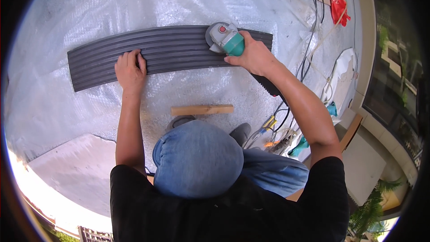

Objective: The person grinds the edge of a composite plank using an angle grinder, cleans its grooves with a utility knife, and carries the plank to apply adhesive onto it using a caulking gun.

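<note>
A long dark grey grooved panel (172, 47) lies crosswise on plastic sheeting in front of me. My left hand (130, 69) presses on its near side, left of the middle, fingers bent and held together against the grooves. Around the green and grey front of an angle grinder (233, 43) my right hand (255, 56) is closed. The grinder's head rests at the right part of the panel, its disc guard facing left. Its black rear body runs back beneath my right forearm. Where the disc meets the panel is hidden.
A short wooden strip (202, 110) lies between the panel and my knee. Black cables (305, 62) run along the right side, near a red plastic bag (339, 9). Clear plastic sheeting (174, 0) covers the floor. A windowed wall (365, 45) stands at the far right.
</note>
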Demonstrator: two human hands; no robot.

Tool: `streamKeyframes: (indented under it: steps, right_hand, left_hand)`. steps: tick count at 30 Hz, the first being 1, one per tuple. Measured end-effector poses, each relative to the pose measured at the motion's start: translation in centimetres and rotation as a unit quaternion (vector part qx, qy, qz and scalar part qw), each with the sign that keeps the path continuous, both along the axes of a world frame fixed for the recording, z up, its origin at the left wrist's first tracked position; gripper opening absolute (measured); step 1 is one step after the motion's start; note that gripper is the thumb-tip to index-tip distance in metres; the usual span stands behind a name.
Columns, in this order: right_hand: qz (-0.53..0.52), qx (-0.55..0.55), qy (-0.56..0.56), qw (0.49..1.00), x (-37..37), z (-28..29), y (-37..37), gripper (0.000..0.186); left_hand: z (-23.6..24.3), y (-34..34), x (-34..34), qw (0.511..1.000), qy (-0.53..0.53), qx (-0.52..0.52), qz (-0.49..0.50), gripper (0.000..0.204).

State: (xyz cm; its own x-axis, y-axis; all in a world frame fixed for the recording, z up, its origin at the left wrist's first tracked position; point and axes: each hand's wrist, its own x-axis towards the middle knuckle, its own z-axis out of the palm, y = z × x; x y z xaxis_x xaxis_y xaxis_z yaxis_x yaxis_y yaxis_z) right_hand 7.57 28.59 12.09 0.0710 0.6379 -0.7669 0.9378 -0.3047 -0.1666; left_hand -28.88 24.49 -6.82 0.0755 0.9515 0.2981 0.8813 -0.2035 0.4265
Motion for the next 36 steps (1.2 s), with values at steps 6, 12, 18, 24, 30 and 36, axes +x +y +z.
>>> streamKeyframes:
  steps: [6, 12, 18, 24, 30, 36]
  right_hand:
    - [-0.008, 0.037, -0.051, 0.998, 4.7, -0.3, -0.2, 0.102]
    - [-0.044, 0.026, -0.11, 0.993, 8.8, 0.5, -1.2, 0.103]
    - [0.0, 0.032, -0.018, 0.999, 3.3, 0.8, -1.6, 0.1]
    - [-0.029, 0.014, -0.021, 0.999, 4.2, -0.3, -2.6, 0.101]
    - [-0.058, 0.048, -0.119, 0.99, 12.0, 0.7, -3.5, 0.096]
    - [-0.005, 0.027, -0.063, 0.998, 6.2, 1.8, -3.5, 0.098]
  left_hand:
    - [-0.9, 0.1, 0.4, 1.0, 0.013, 0.021, 0.005, 0.014]
    - [-1.1, 0.1, 0.5, 0.999, 0.034, 0.018, 0.006, 0.015]
    - [-1.2, 0.2, 0.6, 0.999, 0.034, 0.015, 0.004, 0.014]
    - [-1.3, 0.2, 0.3, 0.999, 0.04, 0.025, -0.007, 0.013]
    - [-1.5, 0.2, 0.6, 0.998, 0.055, 0.023, -0.003, 0.013]
    - [-1.2, 0.4, 0.6, 0.998, 0.058, 0.014, -0.005, 0.013]
